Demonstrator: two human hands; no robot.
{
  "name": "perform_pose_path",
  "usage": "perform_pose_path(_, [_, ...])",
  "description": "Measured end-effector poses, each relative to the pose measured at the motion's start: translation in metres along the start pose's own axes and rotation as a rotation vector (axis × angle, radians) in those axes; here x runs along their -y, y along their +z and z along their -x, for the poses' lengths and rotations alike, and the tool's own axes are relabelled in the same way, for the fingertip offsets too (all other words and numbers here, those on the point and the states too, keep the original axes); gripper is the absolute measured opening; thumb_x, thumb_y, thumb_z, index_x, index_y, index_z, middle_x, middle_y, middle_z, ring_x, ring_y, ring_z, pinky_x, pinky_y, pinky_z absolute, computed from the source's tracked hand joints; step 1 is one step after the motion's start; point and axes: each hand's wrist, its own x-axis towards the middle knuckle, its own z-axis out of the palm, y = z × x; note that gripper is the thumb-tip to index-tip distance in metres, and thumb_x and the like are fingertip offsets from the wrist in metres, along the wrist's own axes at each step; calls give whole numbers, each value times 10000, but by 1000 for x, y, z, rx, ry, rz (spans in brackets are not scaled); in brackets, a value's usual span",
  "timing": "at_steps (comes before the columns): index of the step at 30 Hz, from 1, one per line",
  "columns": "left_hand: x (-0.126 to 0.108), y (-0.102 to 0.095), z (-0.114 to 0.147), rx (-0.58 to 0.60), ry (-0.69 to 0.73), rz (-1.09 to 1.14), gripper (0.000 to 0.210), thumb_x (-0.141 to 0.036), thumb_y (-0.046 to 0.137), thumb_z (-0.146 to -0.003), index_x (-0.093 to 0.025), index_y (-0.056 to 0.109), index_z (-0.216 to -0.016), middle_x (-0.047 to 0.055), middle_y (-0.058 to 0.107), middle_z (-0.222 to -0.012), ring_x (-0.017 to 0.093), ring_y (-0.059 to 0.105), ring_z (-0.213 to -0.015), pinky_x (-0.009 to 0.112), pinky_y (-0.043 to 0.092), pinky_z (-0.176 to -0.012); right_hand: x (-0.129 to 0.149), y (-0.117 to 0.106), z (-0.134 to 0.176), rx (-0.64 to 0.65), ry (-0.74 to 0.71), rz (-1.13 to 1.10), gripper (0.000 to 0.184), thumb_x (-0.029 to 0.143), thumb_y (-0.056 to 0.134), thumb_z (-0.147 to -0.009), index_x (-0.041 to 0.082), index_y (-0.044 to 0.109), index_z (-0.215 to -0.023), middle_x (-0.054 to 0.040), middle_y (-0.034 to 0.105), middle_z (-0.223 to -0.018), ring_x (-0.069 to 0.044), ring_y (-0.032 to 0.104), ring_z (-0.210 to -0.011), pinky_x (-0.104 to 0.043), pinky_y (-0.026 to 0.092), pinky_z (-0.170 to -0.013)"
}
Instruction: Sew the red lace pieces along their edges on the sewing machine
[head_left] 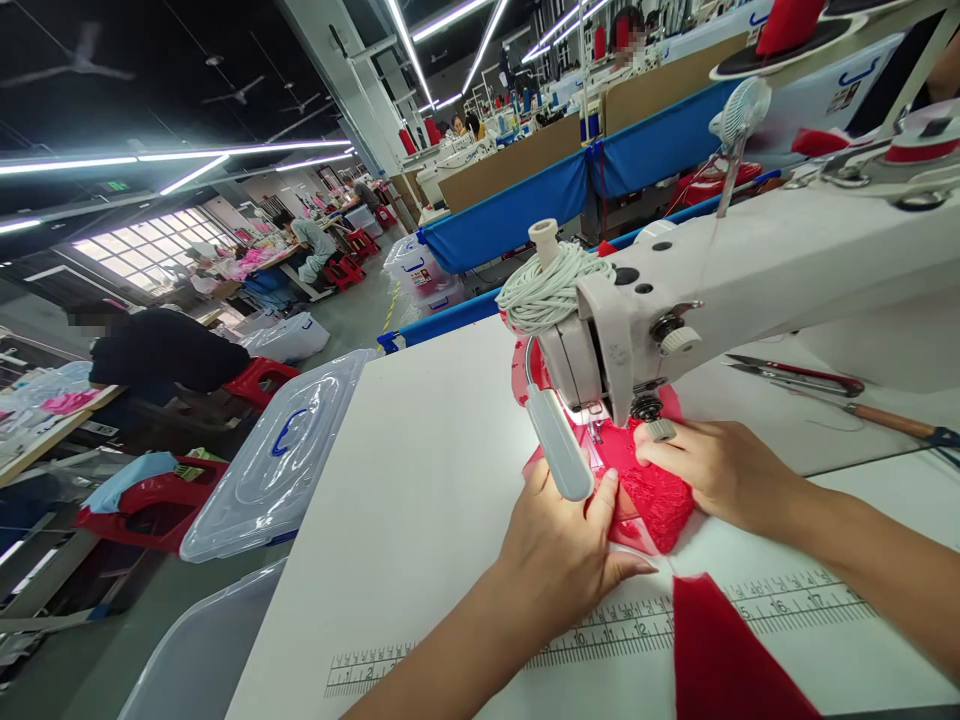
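Observation:
Red lace fabric [658,505] lies on the white table under the presser foot [595,430] of a sewing machine [720,270]. My left hand [559,540] rests on the left part of the fabric, fingers stretched out and thumb apart; a grey-white lamp [559,445] hides some of its fingertips. On the other side, my right hand [724,475] has its fingers bent around the right edge of the lace, close to the needle area. Some of the right fingertips are hidden by the machine's knob and the fabric.
A red cloth strip [724,650] lies at the front over a printed ruler [585,640]. Thread snips [802,375] and a wooden-handled tool [892,420] lie right of my right hand. Pale green cord [551,285] sits coiled on the machine head. Lidded plastic bins [292,450] stand left of the table [390,500].

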Motion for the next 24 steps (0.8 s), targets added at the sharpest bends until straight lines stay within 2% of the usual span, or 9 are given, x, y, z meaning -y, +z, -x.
perform_pose_path(8, [5, 6, 3, 11, -1, -36, 759, -694, 345, -986, -73, 612, -1331, 215, 669, -1246, 388, 618, -1173, 565, 439, -1019, -2, 1, 1, 40, 52, -22, 317, -55, 400, -627, 214, 522, -741, -7, 567, -751, -149, 439, -620, -272, 225, -505])
perform_pose_path(18, [8, 9, 4, 9, 6, -31, 786, -711, 361, -971, -71, 593, -1365, 234, 636, -1304, 413, 579, -1243, 604, 432, -1056, -2, -1, -3, 22, 43, 3, 289, -39, 401, -667, 209, 537, -726, -3, 507, -696, -138, 414, -587, -266, 234, -490])
perform_pose_path(24, [7, 10, 4, 28, -18, -44, 768, -686, 416, -963, -66, 551, -1396, 243, 606, -1340, 433, 541, -1265, 629, 405, -1045, -4, -4, -4, 34, 20, -12, 323, -47, 401, -647, 207, 574, -747, -12, 550, -734, -145, 471, -623, -259, 287, -498])
